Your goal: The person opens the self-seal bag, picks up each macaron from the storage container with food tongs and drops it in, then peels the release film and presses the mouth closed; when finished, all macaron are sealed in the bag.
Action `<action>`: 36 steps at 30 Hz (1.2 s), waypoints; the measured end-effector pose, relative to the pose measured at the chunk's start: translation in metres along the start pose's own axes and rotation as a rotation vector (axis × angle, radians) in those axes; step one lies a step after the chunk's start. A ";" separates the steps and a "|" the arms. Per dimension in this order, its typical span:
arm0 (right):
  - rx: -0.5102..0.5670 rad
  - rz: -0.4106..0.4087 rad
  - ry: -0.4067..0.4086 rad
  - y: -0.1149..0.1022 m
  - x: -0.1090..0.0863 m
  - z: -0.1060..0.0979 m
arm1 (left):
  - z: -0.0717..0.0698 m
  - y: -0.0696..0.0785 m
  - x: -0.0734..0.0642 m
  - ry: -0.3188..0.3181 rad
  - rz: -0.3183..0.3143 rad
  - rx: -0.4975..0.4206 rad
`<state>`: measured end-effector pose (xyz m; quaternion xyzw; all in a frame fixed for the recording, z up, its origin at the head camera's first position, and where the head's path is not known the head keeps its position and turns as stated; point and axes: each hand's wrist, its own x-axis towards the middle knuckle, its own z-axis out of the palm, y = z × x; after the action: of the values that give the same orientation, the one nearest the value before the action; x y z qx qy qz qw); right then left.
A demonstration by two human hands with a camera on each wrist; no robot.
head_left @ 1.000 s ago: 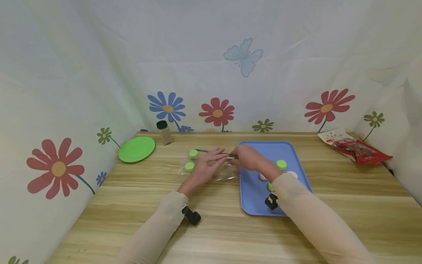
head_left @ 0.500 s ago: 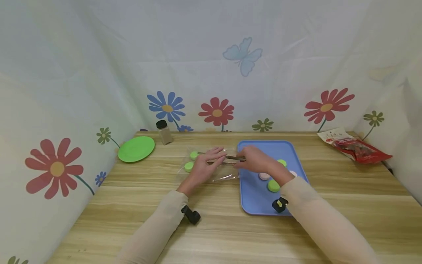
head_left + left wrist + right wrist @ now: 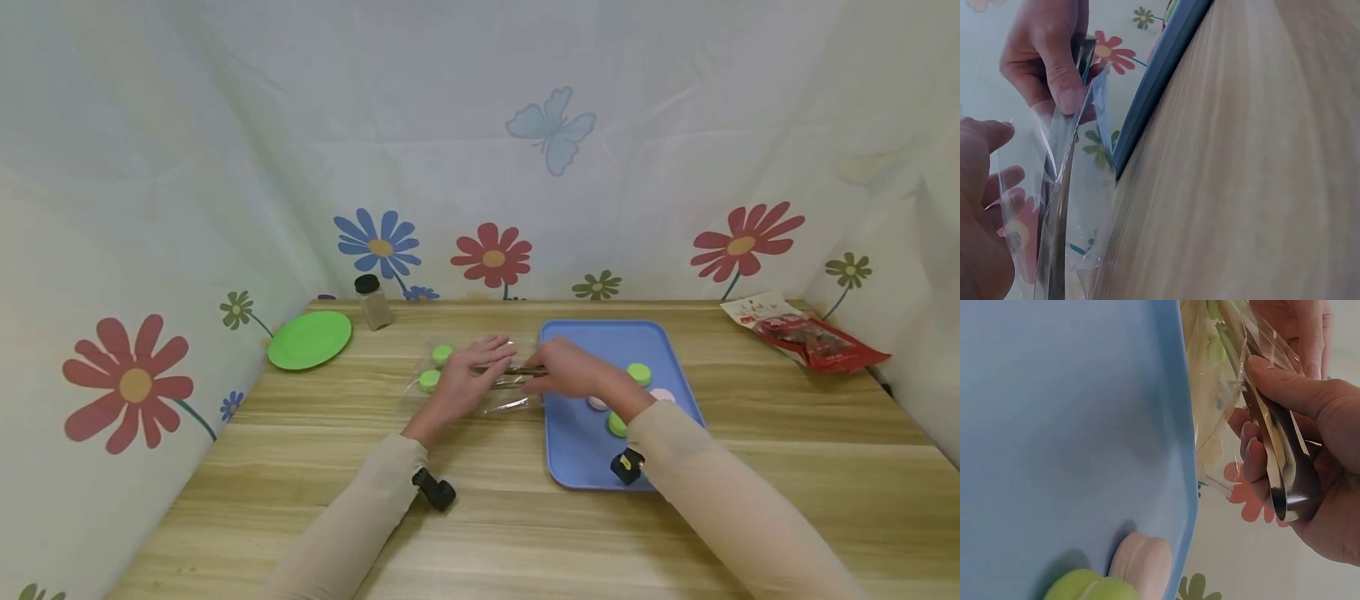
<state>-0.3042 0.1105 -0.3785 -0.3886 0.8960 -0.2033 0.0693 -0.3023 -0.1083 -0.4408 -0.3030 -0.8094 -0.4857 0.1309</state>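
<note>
My right hand point(image 3: 573, 369) grips a pair of metal tongs point(image 3: 1288, 469), fingers and thumb curled round both arms near the bent end. The front part of the tongs reaches into a clear plastic bag point(image 3: 510, 405) on the table; their tips are hidden behind my left hand in the head view. My left hand point(image 3: 471, 375) lies over the bag with fingers extended. In the left wrist view its thumb point(image 3: 999, 132) stands apart from the fingers, which touch the film. Two green macarons, one farther back point(image 3: 442, 355) and one nearer point(image 3: 430, 381), are inside the bag.
Right of the bag lies a blue tray point(image 3: 600, 333) with green macarons point(image 3: 639, 374) and pink macarons point(image 3: 1141, 562). A green plate point(image 3: 310, 340) and a black-capped jar point(image 3: 373, 304) stand at the back left. A red snack packet point(image 3: 817, 337) lies at the back right.
My right hand shifts right with the tongs, then slightly back left and nearer to me. The tongs' tips move away from the far green macaron. My left hand stays almost still.
</note>
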 end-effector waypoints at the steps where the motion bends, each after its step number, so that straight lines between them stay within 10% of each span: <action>1: -0.001 -0.001 -0.004 0.000 0.001 0.000 | 0.000 0.000 0.000 0.000 -0.001 0.003; 36: 0.067 0.069 0.019 0.012 -0.017 -0.004 | 0.001 -0.001 0.001 0.005 -0.039 -0.009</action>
<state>-0.3022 0.1315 -0.3802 -0.3531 0.9022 -0.2341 0.0808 -0.3032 -0.1069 -0.4414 -0.2867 -0.8127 -0.4923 0.1221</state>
